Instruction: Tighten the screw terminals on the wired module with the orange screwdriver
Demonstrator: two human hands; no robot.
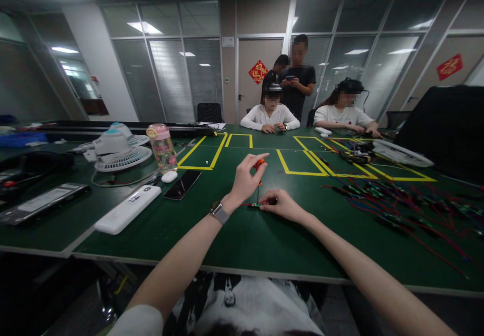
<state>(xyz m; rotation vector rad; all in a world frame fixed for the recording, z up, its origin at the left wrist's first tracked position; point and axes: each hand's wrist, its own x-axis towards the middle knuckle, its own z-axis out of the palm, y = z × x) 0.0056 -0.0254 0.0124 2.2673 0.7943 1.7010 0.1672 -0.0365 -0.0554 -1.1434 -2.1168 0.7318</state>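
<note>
My left hand grips the orange handle of a small screwdriver, held upright with its tip down on a small green circuit board lying on the green table. A watch sits on my left wrist. My right hand lies on the table with fingers pinched on the right end of the board, holding it down. Thin red wires run from the board.
A heap of red and black wires with small boards covers the right side. On the left lie a white power bank, a black phone, a pink bottle and white fans. Other people sit and stand at the far side.
</note>
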